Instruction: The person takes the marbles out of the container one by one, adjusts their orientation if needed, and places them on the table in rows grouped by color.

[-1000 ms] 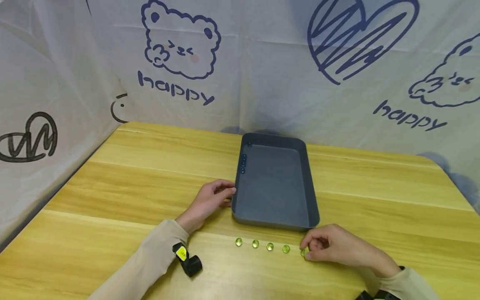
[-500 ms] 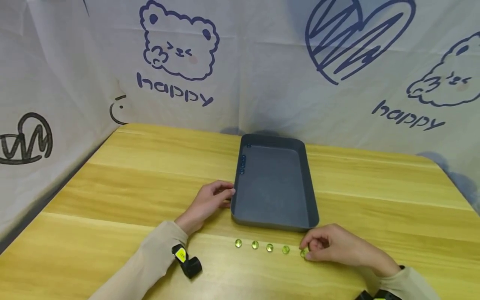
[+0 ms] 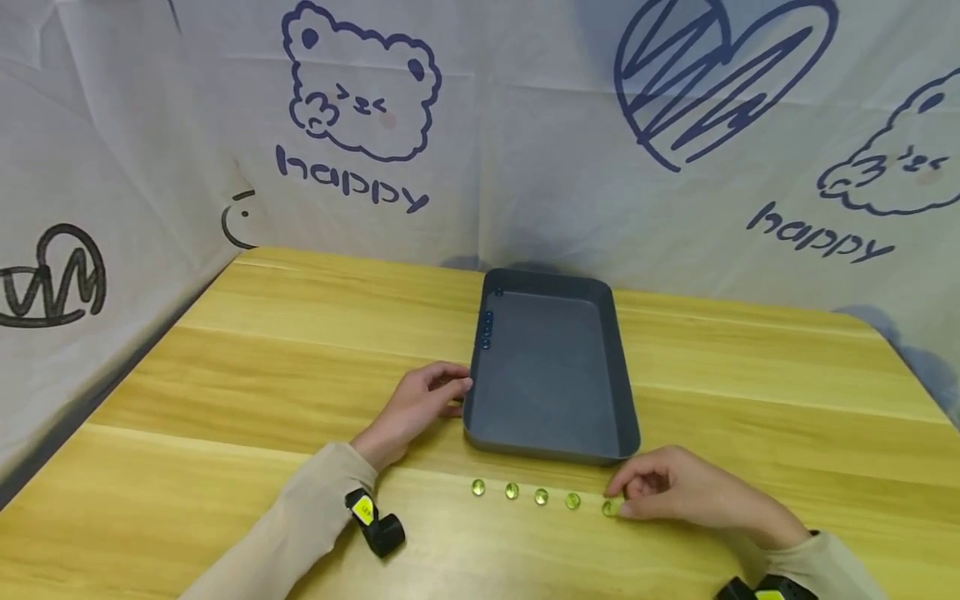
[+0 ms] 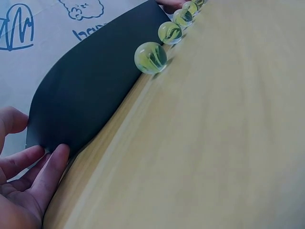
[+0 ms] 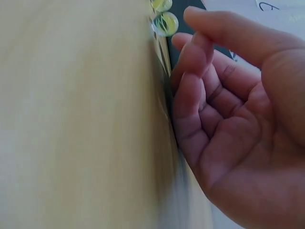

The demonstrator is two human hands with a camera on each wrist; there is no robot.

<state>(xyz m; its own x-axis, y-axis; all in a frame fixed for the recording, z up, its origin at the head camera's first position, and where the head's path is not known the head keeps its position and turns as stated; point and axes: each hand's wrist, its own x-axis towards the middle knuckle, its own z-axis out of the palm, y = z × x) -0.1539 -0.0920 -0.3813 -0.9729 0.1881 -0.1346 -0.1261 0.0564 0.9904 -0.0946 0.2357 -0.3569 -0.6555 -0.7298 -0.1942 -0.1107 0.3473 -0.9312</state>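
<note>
A row of several clear yellow-green glass marbles lies on the table in front of a dark grey rectangular tray. My right hand hovers beside the rightmost marble, thumb tip at its edge and fingers loosely bent. In the right wrist view, the thumb and fingers stand apart with nothing between them, close to a marble. At the tray's left side is my left hand, its fingertips touching the outer wall. Several dark blue marbles sit inside the tray along its left wall.
The wooden table runs back to a white cloth with drawn bears and a heart. Both wrists carry black cameras, the left camera strapped over a beige sleeve.
My right hand has eased slightly to the right off the last marble, which now shows more fully. The left hand and the tray stay put.
</note>
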